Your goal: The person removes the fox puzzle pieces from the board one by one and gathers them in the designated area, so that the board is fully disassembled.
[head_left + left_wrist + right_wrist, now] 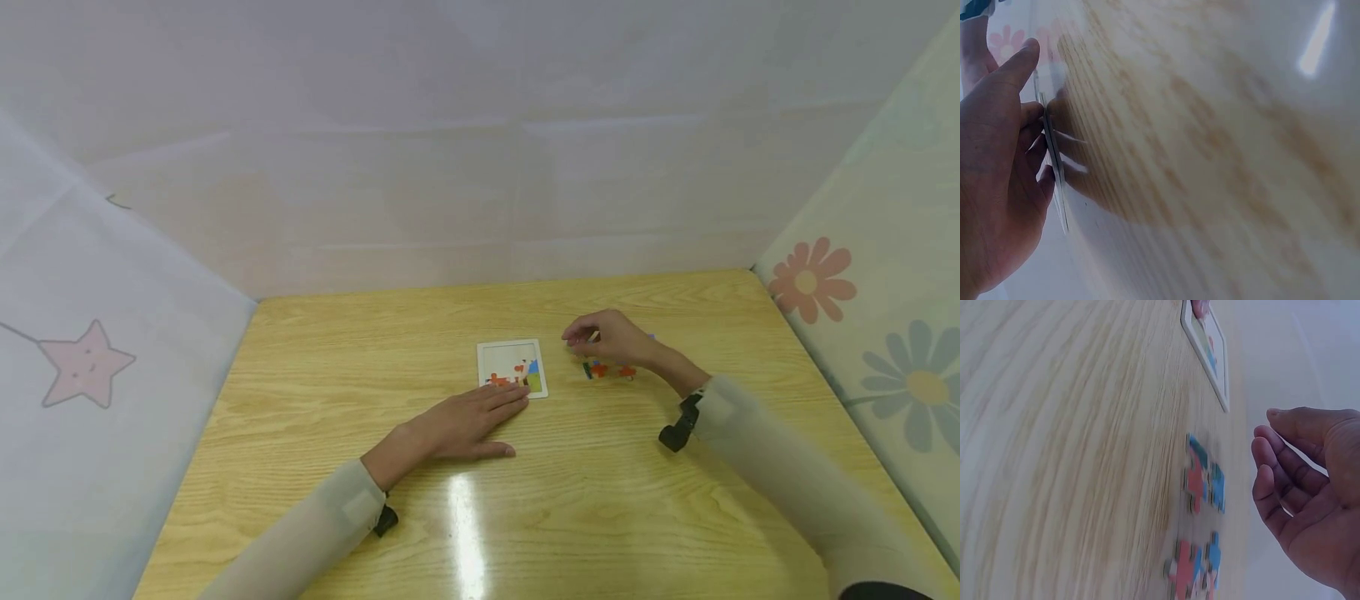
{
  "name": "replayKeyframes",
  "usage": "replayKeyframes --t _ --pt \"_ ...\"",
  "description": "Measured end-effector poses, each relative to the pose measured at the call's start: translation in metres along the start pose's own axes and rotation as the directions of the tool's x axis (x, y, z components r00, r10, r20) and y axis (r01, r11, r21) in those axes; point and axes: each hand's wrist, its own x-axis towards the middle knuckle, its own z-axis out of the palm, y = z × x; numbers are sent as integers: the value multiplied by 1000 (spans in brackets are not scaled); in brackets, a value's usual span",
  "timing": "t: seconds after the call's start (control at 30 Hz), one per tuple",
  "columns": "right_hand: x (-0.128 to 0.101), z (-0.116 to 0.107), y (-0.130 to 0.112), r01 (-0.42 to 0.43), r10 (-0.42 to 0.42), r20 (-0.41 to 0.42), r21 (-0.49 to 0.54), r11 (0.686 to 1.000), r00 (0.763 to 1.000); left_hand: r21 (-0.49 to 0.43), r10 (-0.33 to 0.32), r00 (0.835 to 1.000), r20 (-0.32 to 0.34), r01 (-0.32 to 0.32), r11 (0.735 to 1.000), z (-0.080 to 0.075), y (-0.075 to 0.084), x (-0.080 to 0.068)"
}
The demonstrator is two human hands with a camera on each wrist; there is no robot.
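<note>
Two pale sleeves (pixel 787 475), nearest; left hand (pixel 461 423), four fingers together, on the puzzle tray (pixel 481 360), centre; right hand (pixel 611 335), fingers loosely bent, nothing visible between, by loose pieces (pixel 1196 478), right; step, apparently piece-picking, next calling for a pinch.

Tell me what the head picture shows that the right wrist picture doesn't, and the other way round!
Only the head view: the pink star, the red flower and both sleeves.
Only the right wrist view: the palm of the right hand.
Both: the table, puzzle tray, loose puzzle pieces, right hand and some of the left hand.
</note>
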Motion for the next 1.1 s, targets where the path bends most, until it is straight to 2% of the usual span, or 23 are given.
replayKeyframes --t 0.3,0.47,1.1 --pt "23 23 -11 40 -42 44 25 999 998 -24 -9 1000 10 10 1000 -1 0 -1" --pt "31 32 -18 33 -34 70 22 999 997 -19 -10 1000 5 10 1000 0 1 -1" --pt "42 50 -24 74 -52 153 -139 988 987 -4 -18 1000 4 18 1000 2 1 -2"
